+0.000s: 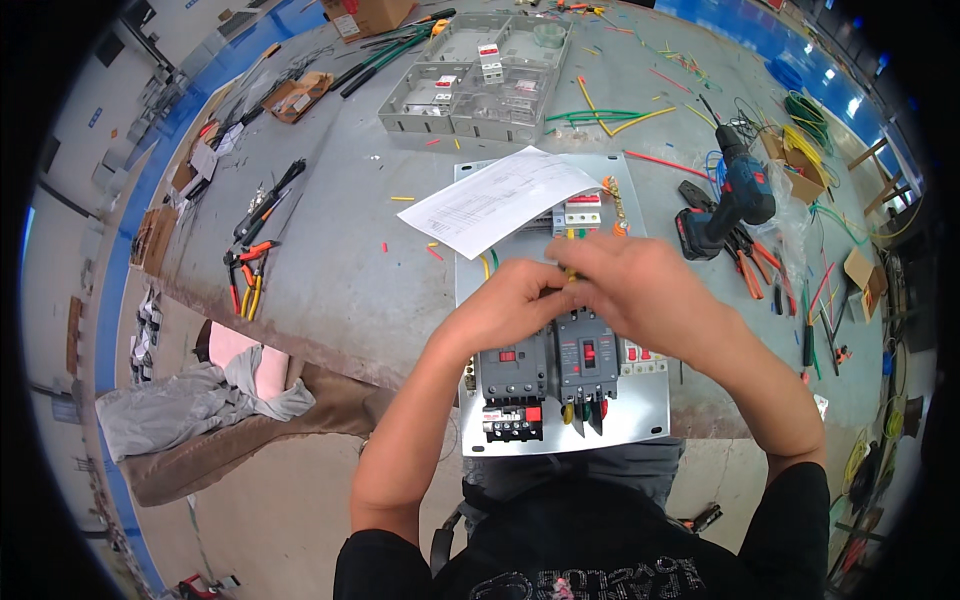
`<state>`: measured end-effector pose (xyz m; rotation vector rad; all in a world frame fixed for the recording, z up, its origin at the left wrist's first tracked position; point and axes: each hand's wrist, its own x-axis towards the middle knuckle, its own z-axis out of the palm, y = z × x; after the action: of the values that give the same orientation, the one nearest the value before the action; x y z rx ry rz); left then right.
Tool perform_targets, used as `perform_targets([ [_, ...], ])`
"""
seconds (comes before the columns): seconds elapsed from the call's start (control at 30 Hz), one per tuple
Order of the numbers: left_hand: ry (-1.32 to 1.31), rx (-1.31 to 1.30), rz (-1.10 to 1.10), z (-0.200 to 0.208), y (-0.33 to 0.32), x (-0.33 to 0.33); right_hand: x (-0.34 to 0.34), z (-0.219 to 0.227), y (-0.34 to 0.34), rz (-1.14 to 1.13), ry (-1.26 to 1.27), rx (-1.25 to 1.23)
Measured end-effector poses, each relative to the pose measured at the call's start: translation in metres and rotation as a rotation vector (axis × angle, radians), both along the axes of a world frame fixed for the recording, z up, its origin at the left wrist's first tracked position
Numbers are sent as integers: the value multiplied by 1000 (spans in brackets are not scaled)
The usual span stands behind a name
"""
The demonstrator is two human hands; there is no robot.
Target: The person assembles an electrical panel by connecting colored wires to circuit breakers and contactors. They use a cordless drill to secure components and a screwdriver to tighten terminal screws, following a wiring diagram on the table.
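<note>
My left hand (515, 305) and my right hand (630, 285) meet over the middle of a metal mounting plate (640, 408). Their fingers are closed together around a short piece of yellow wire (571, 274), mostly hidden by them. Just below the hands sit a dark grey molded-case circuit breaker (588, 362) with a red switch and, left of it, a dark contactor (512, 368). A black terminal block (513, 422) adjoins the contactor. Small white breakers (583, 212) are beyond my fingers, partly covered by a printed paper sheet (500, 205).
A grey plastic enclosure (415, 125) stands at the far side. On the right lie a cordless drill (735, 190), pliers (748, 272) and loose wires. More pliers (250, 275) are on the left. A grey cloth (175, 405) lies on a brown seat beside the table.
</note>
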<state>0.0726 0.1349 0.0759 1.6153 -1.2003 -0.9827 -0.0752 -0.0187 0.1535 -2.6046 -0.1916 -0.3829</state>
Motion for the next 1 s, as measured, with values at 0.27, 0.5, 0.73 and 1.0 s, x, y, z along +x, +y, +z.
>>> perform_targets([
  [0.27, -136, -218, 15, -17, 11, 1, 8, 3, 29, -87, -33, -90],
  [0.5, -107, -279, 67, -13, 12, -5, 17, -11, 43, -203, -228, -107],
  [0.73, -116, -230, 99, -8, 10, -10, 38, -6, 10, 149, -229, 11],
  [1.0, -223, -137, 57, -10, 3, -13, 35, -8, 25, -213, -326, 243],
])
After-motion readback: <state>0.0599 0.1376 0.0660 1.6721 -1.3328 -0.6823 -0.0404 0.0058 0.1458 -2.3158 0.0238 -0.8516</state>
